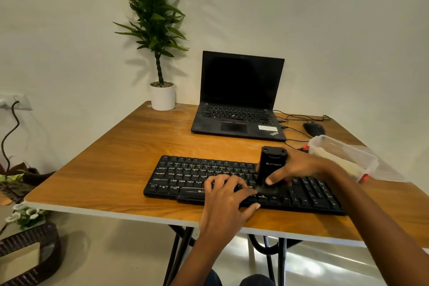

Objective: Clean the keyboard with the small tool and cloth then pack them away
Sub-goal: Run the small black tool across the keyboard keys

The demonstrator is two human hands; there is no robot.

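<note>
Black boxy tool, gripped by right hand, stands on keyboard; left hand rests spread beside.

You're at a home-office style desk corner. Landmark: open black laptop on an orange-brown wooden table. Left of laptop: tall green plant in white cylindrical pot. Right: black corded mouse. In front: black full-size keyboard. Behind: plain cream wall. Far left: white wall socket, dark cable plugged in.
</note>
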